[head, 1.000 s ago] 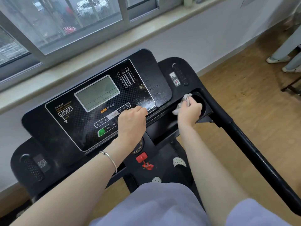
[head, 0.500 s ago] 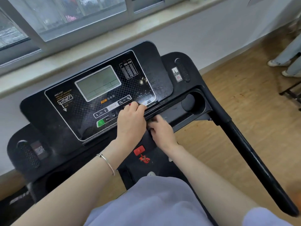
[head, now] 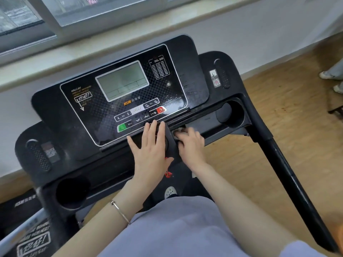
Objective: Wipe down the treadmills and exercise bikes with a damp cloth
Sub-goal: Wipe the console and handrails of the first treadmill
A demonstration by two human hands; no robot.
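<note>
Head cam: my left hand (head: 150, 147) lies flat, fingers straight and spread, on the lower edge of the treadmill console (head: 104, 112). My right hand (head: 192, 145) is curled over the cloth (head: 179, 131), holding it in the tray slot just right of centre. Right cup holder (head: 230, 113) shows only dark interior. Black handrail (head: 289, 173) runs along my right.

an exercise room, gym-like: a black treadmill (head: 61, 112) with a grey display (head: 122, 81), a row of speed buttons and a round cup holder (head: 230, 113) stands against a white wall under a wide window (head: 96, 10), its long handrail (head: 289, 175) above a wood-plank floor (head: 289, 112); a second machine (head: 27, 238) bearing the same lettering sits at the lower left.
</note>
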